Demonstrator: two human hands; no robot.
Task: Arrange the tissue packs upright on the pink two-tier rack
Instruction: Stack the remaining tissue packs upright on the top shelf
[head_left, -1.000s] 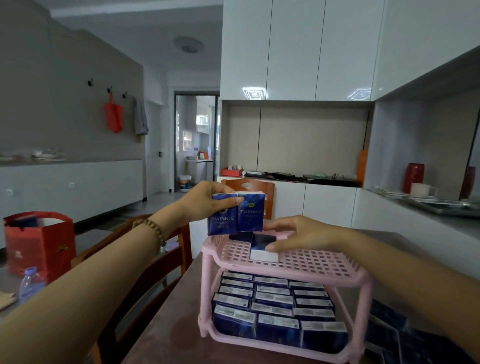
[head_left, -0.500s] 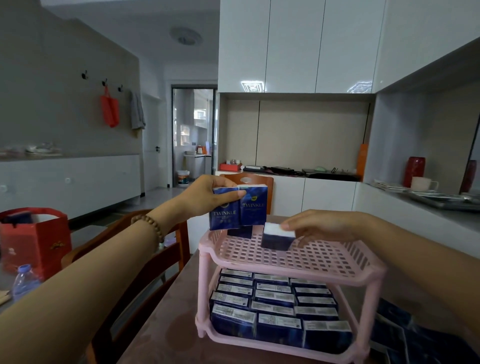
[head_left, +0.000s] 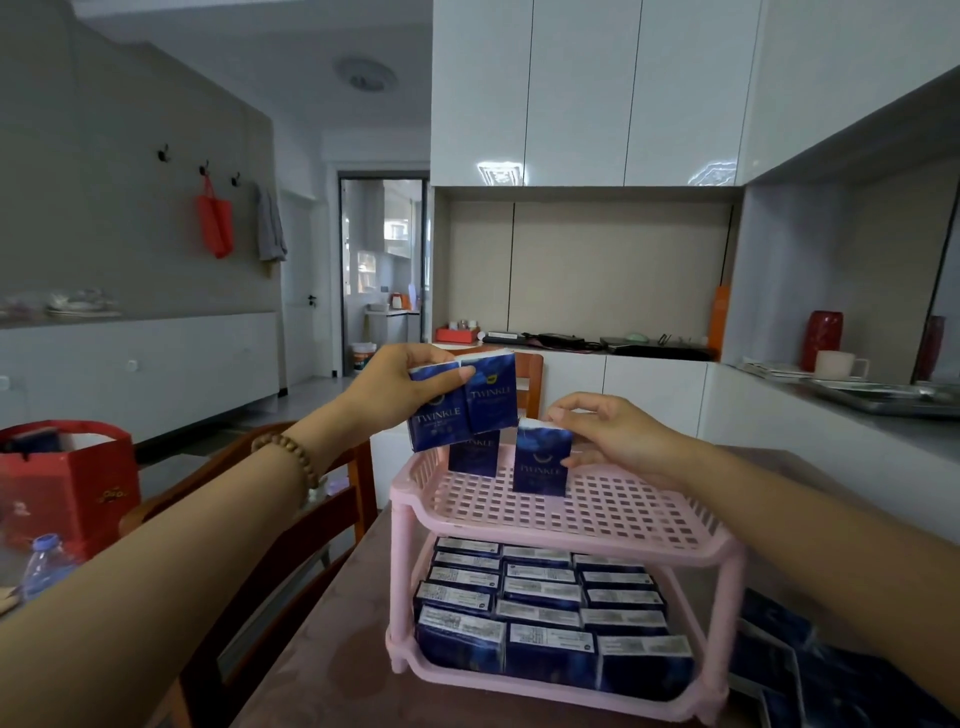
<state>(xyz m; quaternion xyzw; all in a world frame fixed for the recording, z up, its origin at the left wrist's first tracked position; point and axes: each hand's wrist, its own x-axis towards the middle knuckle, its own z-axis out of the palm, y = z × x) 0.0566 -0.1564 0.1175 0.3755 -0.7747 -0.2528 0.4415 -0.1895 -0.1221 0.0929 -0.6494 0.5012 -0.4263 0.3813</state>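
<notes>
The left hand (head_left: 400, 387) is raised above the back left corner of the pink rack (head_left: 597, 512), its fingers (head_left: 452, 375) pinching a pair of tissue packs (head_left: 462, 410) side by side by their upper edges, clear of the shelf. The right hand (head_left: 613, 439) grasps a single pack (head_left: 540, 462) that stands upright on the upper tier, fingertips on its top and thumb against its side. Just behind and left of it another pack (head_left: 474, 457) stands alone, partly hidden by the raised pair. The lower tier is filled with rows of packs (head_left: 540, 618), and more loose packs (head_left: 841, 680) lie on the tabletop (head_left: 322, 670) to the right of the rack. These packs look light and soft, wrapped in glossy film that probably slides easily, so a hard squeeze would likely dent them and a loose pinch could let one slip. Taking each by its narrow sides near the top seems best. Standing on a slim base over open mesh, they would tip at a small nudge, so each new one wants setting down touching its neighbour.
</notes>
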